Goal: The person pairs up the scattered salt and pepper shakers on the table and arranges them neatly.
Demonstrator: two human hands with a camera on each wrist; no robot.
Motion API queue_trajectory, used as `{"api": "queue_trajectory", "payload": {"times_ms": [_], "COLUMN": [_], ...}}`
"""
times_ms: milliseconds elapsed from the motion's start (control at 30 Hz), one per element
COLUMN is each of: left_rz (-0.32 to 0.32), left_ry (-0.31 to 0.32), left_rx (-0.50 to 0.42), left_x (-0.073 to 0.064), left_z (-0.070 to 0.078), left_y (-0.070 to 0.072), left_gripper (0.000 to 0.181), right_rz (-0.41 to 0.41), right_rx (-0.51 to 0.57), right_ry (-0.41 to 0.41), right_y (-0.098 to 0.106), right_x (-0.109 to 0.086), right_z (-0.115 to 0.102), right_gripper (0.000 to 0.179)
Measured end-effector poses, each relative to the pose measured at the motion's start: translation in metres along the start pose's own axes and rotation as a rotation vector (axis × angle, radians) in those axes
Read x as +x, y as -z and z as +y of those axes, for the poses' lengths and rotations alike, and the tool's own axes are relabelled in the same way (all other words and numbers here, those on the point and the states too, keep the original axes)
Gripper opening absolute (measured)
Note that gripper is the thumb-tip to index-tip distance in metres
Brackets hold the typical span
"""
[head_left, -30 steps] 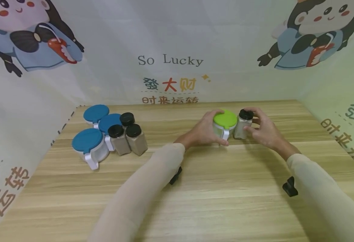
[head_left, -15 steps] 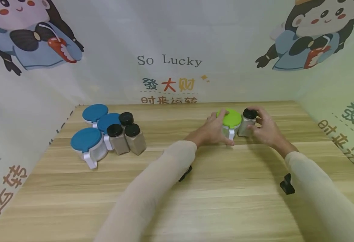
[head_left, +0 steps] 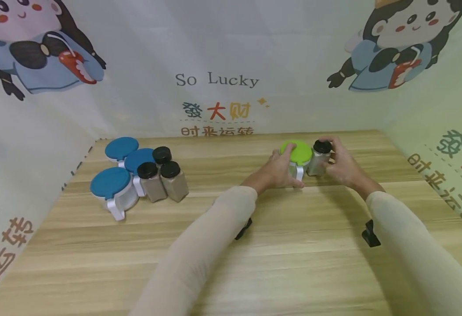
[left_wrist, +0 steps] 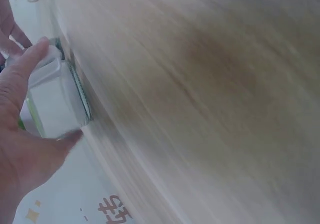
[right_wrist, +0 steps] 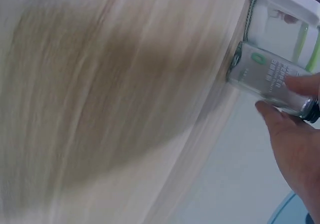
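Note:
In the head view my left hand (head_left: 272,173) grips a clear jar with a green lid (head_left: 297,152) and a white handle at the back right of the table. Its fingers lie at the lid and the thumb sits low near the handle. Right beside that jar, my right hand (head_left: 343,166) holds a square spice bottle (head_left: 318,163) with a black cap, fingers and thumb on opposite sides. The right wrist view shows printed lettering on the bottle (right_wrist: 272,79), partly covered by a finger. Jar and bottle stand upright, very close together.
At the left stand several jars with blue lids (head_left: 110,183) and white handles, grouped with three black-capped bottles (head_left: 174,184). The wooden table (head_left: 294,263) meets a printed cloth backdrop (head_left: 144,105) at the back and sides.
The green-lidded jar and the bottle have shifted slightly to the right, with both hands still on them. The head view has turned a little. The group at the left stays in place.

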State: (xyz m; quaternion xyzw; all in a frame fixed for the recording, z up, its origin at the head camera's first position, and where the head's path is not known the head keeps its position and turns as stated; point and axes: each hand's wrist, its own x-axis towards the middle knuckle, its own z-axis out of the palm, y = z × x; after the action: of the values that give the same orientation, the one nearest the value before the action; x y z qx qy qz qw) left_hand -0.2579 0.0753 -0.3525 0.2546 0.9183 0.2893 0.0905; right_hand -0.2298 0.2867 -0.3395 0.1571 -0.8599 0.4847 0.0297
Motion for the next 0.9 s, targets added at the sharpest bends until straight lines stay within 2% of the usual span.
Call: {"api": "queue_trajectory", "payload": {"times_ms": [100, 200, 300, 433, 533, 667, 767, 900], "left_rz": [-0.017, -0.001, 0.039, 0.045, 0.049, 0.056, 0.054, 0.084], "left_ry": [0.007, -0.006, -0.05, -0.108, -0.134, -0.139, -0.157, -0.177], "left_rx": [0.021, 0.017, 0.012, 0.017, 0.023, 0.05, 0.083, 0.095], "left_x": [-0.005, -0.012, -0.016, -0.021, -0.024, -0.028, -0.031, -0.036], "left_z": [-0.003, -0.004, -0.003, -0.002, -0.003, -0.006, -0.004, 0.001], "left_y": [0.004, 0.011, 0.021, 0.032, 0.041, 0.059, 0.076, 0.1], "left_gripper": [0.126, 0.129, 0.121, 0.104, 0.092, 0.088, 0.089, 0.087], "right_rz": [0.015, 0.07, 0.114, 0.161, 0.236, 0.326, 0.32, 0.277], "right_rx": [-0.043, -0.068, -0.065, -0.103, -0.142, -0.192, -0.199, -0.185], "right_ry": [-0.024, -0.031, -0.034, -0.049, -0.043, -0.015, 0.015, 0.055], "right_y": [0.004, 0.012, 0.019, 0.024, 0.02, 0.009, 0.001, -0.005], "right_x": [0.0, 0.0, -0.002, -0.007, -0.012, -0.013, -0.01, 0.0], "right_z": [-0.006, -0.012, -0.016, -0.016, -0.016, -0.024, -0.035, -0.05], "right_gripper": [0.072, 0.073, 0.063, 0.053, 0.054, 0.057, 0.059, 0.061]}}
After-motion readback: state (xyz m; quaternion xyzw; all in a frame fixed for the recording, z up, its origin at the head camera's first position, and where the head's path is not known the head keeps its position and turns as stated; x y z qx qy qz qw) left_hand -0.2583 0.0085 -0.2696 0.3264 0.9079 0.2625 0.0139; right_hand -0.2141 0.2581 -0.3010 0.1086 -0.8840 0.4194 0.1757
